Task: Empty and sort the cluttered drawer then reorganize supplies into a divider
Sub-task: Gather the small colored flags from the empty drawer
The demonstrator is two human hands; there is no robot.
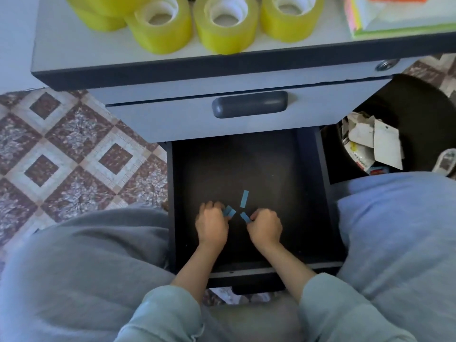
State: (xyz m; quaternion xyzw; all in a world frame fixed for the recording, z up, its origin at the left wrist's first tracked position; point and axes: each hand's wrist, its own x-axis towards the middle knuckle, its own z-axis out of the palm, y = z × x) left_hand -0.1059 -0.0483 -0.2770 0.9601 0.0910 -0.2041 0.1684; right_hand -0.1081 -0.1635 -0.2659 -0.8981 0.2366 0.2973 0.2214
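My drawer [308,169] is nearly bare. Left hand [211,224] pinches blue strips [229,212]; right hand [265,227] pinches one [245,217]. A loose strip [244,199] lies at twelve o'clock; I'd slide a nail under it.

Patterned brown-and-cream tiled floor [74,149], grey cabinet [172,60] with dark edging, soft daylight, black waste bin [424,114] beside it.

Tape rolls [162,25] cropped at top
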